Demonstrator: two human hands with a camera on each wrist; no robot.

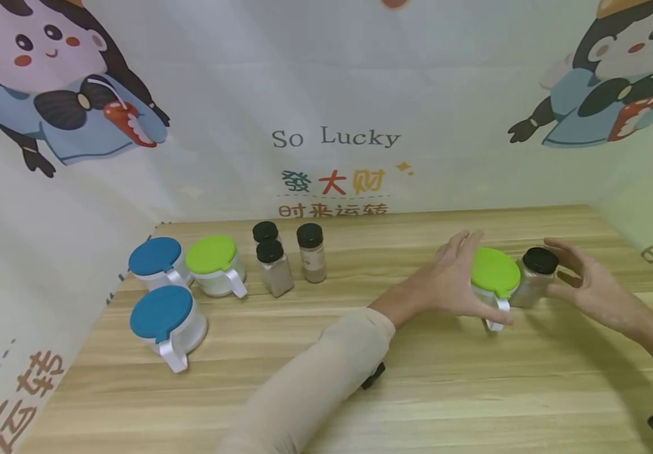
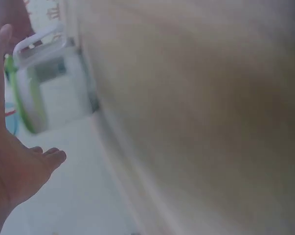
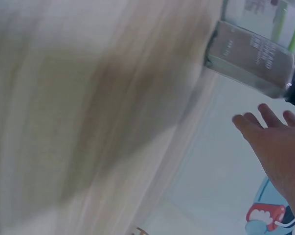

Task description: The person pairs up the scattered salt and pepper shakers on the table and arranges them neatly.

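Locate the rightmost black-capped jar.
In the head view, the black-capped jar stands on the right, between a green-lidded pot and the right hand.

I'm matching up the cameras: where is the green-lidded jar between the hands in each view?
Head: jar right of centre, between left hand and bottle.
Left wrist: jar upper left, lid facing left.
Right wrist: jar in the upper right corner, partly hidden.
Shared landmark: the wooden table.

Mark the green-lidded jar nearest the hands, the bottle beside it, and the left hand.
Jar (image 1: 496, 272), head view, green top.
Bottle (image 3: 252, 58), right wrist view, printed side.
Left hand (image 1: 448, 285), head view, its back.
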